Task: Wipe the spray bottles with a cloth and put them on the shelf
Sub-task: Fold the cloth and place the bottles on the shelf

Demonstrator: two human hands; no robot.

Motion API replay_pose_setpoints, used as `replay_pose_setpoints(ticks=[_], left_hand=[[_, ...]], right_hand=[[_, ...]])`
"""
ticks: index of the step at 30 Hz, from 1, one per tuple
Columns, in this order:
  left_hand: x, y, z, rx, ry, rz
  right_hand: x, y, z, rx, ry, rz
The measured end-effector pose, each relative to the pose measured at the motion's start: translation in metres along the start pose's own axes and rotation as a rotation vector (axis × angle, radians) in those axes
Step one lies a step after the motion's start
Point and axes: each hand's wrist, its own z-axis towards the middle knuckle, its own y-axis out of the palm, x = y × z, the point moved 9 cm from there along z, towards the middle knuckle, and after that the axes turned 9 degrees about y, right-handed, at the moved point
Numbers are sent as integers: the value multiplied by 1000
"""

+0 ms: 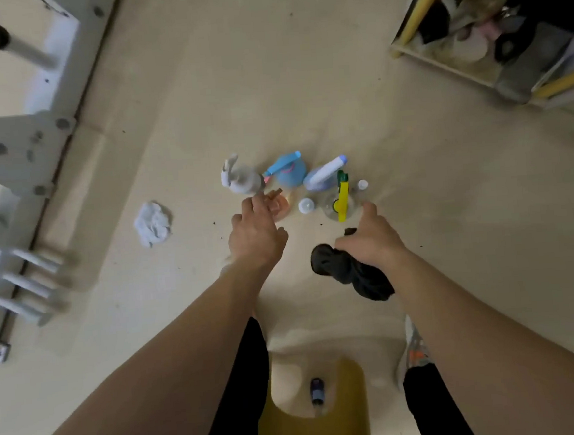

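Observation:
Several spray bottles stand in a cluster on the beige floor: a grey-white one [241,179], a blue one with a pink trigger [287,172], a lavender-blue one [323,175], a clear one with a yellow and green trigger [341,199] and a small orange one [279,202]. My left hand [254,233] reaches over the orange bottle with fingers extended, just short of the grey-white bottle. My right hand [371,238] grips a black cloth [351,272] near the yellow-trigger bottle.
A crumpled white cloth [154,222] lies on the floor to the left. A white frame with pegs [17,163] fills the left side. A yellow-edged shelf [490,29] with dark items stands at the upper right. A yellow stool [311,411] sits below me.

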Motion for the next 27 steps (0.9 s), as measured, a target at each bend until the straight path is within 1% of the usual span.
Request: replay_pose_setpoints(ticks=[2, 5, 7, 9, 11, 13, 15, 17, 18, 21, 23, 25, 27], left_hand=[[-5, 20, 17, 33, 11, 16], [-10, 35, 34, 91, -5, 71], [-15, 37, 43, 115, -6, 93], [-22, 39, 54, 124, 13, 50], [-29, 44, 65, 81, 20, -81], [-31, 52, 75, -10, 9, -216], [-26, 62, 78, -131, 27, -229], [-20, 66, 79, -192, 29, -165], [-17, 65, 79, -184, 29, -119], [1, 53, 78, -82, 83, 32], [16, 48, 75, -23, 143, 222], [27, 45, 73, 8, 186, 377], [35, 45, 71, 15, 233, 444]], right_hand=[[-5, 8, 26, 30, -21, 109], [-12, 15, 53, 27, -74, 223], [-16, 18, 62, 19, -114, 210], [-17, 20, 67, 7, -142, 187], [-14, 22, 69, -13, -147, 186], [-9, 23, 70, -30, -153, 198], [-5, 26, 71, -45, -166, 214], [-5, 28, 71, -54, -178, 247], [-5, 30, 71, -54, -182, 259], [-8, 33, 72, -36, -194, 253], [-9, 33, 73, -24, -195, 257], [-9, 30, 74, -9, -188, 273], [-7, 27, 74, -2, -177, 268]])
